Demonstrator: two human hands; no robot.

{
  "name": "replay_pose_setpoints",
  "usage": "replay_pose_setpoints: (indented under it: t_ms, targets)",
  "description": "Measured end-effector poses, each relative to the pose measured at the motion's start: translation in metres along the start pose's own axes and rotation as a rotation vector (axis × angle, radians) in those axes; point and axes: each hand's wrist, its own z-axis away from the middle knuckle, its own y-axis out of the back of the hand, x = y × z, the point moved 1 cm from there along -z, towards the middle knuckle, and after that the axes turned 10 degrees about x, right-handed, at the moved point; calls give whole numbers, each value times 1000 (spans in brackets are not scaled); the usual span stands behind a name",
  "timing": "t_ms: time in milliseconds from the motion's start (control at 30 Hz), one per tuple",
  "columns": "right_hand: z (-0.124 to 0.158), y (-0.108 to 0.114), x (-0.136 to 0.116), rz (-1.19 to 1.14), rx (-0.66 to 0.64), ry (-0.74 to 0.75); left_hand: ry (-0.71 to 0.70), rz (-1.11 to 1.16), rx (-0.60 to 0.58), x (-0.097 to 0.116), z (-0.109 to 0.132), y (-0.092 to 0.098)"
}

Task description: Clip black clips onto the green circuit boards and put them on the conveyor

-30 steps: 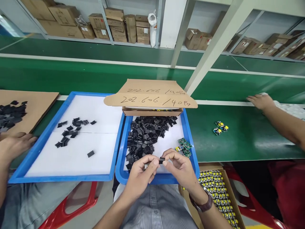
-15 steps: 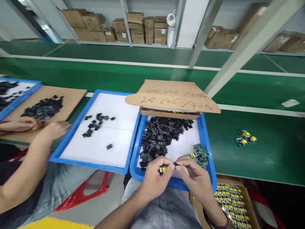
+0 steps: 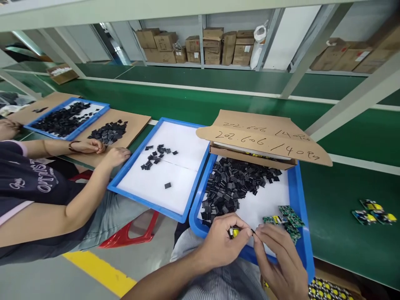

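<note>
Over the tray's (image 3: pixel 298 187) near rim, your left hand (image 3: pixel 229 241) grips a board (image 3: pixel 235 233) while your right hand (image 3: pixel 281 255) pinches a black piece (image 3: pixel 253 232), apparently fitting them, which calls for careful alignment.

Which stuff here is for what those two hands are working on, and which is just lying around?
Probably for the work:
yellow-marked part in the left hand
small black piece at the right hand's fingertips
black heap and green boards in the nearest blue tray

Probably just lying around:
far cardboard boxes
white bundle beside them
</note>
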Motion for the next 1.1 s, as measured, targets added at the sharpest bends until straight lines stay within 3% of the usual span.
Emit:
replay_pose_setpoints:
  t_ms: [400,567,700,900,967,1100]
  targets:
    - [5,-3,11,-103,-140,-338,38,-90,-37,-7,0,1]
    - [14,7,22,-47,-203,-412,-59,-244,-162,-7,-9,5]
    - [16,11,30,12,-368,-450,-153,-391,-69,-10,-20,22]
    - [11,4,31,265,-723,-374,-138,-392,5,-17,-23,49]
    - [1,6,33,352,-738,-309,-118,-378,21,-20,-21,55]
    - [-37,4,51,485,-627,-169,-101,-353,58,-24,-20,59]
